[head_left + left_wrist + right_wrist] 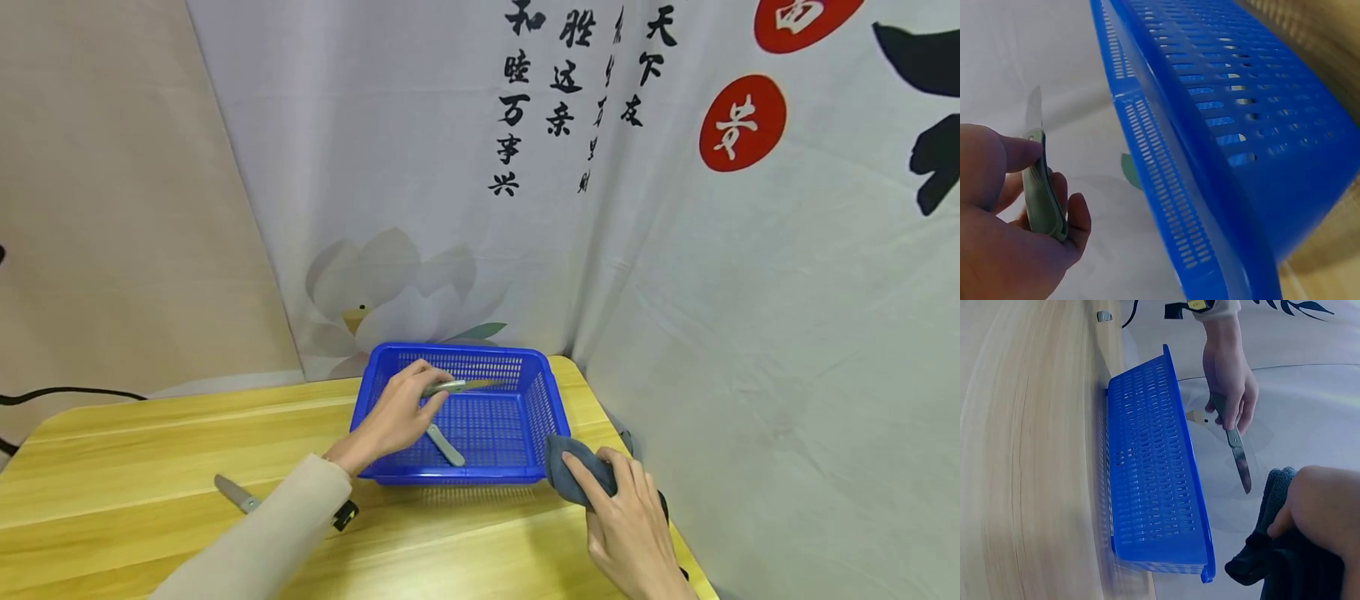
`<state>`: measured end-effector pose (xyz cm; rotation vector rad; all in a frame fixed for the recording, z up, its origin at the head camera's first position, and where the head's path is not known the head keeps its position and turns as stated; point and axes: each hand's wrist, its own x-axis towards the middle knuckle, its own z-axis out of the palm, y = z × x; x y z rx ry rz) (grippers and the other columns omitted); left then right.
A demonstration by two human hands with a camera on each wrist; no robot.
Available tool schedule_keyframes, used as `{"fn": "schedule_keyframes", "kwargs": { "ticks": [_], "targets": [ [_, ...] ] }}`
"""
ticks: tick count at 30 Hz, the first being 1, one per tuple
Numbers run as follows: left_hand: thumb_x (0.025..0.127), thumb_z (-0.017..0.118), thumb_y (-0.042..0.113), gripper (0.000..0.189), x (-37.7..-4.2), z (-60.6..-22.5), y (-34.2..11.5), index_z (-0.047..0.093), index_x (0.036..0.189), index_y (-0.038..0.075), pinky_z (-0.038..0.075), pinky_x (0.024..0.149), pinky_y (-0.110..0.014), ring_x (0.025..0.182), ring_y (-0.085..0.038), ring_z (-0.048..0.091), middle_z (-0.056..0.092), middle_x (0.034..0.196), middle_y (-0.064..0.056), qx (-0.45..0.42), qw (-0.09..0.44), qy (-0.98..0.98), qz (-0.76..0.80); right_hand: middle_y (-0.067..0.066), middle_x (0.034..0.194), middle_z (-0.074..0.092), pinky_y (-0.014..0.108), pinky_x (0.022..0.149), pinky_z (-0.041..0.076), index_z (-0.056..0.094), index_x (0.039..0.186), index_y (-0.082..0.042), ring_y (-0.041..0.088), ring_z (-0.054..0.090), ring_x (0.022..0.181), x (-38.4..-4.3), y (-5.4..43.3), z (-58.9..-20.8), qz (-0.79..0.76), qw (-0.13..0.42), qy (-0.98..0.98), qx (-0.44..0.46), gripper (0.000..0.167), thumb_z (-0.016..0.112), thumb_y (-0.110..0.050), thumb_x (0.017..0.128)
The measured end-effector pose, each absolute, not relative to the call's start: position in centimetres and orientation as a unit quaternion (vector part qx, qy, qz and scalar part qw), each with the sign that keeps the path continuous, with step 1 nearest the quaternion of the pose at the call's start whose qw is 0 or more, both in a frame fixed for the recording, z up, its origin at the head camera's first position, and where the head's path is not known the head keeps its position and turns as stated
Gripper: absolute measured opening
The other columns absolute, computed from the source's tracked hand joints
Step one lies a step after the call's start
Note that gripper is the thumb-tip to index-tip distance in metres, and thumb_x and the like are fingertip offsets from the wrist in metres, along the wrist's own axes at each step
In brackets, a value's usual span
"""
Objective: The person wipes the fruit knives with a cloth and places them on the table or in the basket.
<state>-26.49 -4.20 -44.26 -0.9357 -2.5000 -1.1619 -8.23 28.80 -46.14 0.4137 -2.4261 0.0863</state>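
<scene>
- Left hand: fingers curled, thumb pinching a green-handled knife, blade out, held above blue basket.
- Right hand: curled round bunched dark cloth, near basket's right front corner.
- Second knife: lies inside basket, no blade showing.
- Third knife: on table, left of basket, blade out, partly hidden by sleeve.

Shiny plastic, fuzzy cloth, lots of wood grain
The basket was smooth, glossy plastic, and the held knife had a smooth metal blade plus a matt handle that looked like plastic tbh. The towel was kinda rough, fuzzy cloth, the desk looked like smooth wood with a soft sheen, and the hanging backdrop and sleeve were matt fabric.
</scene>
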Motion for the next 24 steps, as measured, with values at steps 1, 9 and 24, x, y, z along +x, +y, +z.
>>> {"fn": "schedule_keyframes", "kwargs": {
  "ticks": [1,9,24],
  "targets": [
    [0.111,0.07,0.007,0.021,-26.8,-44.3,-4.0,0.079,0.13,0.005,0.052,0.082,-0.035,0.093,-0.022,0.062,0.072,0.115,-0.009,-0.319,0.108,-0.852,-0.401,0.022,0.129,0.067,0.045,0.08,0.046,0.074,0.147,-0.027,0.037,0.061,0.107,-8.2,28.8,-46.2,0.033,0.332,-0.929,0.158,0.072,0.062,0.001,0.082],
    [0.116,0.065,0.021,0.047,-27.9,-44.1,-2.7,0.059,0.161,0.01,0.051,0.12,-0.065,0.142,-0.037,0.064,0.066,0.152,-0.015,-0.304,0.064,-0.859,-0.406,0.022,0.129,0.067,0.046,0.081,0.048,0.074,0.148,-0.028,0.037,0.062,0.107,-8.3,28.8,-46.5,0.033,0.325,-0.932,0.158,0.073,0.065,0.001,0.082],
    [0.108,0.07,0.057,0.082,-25.5,-44.7,-6.0,0.039,0.177,0.024,0.014,0.135,-0.085,0.175,-0.053,0.018,0.037,0.183,-0.018,-0.295,0.037,-0.916,-0.268,0.02,0.13,0.067,0.046,0.083,0.049,0.072,0.152,-0.029,0.031,0.059,0.103,-8.8,27.9,-46.9,0.037,0.331,-0.924,0.187,0.076,0.066,-0.001,0.081]
  ]
}}
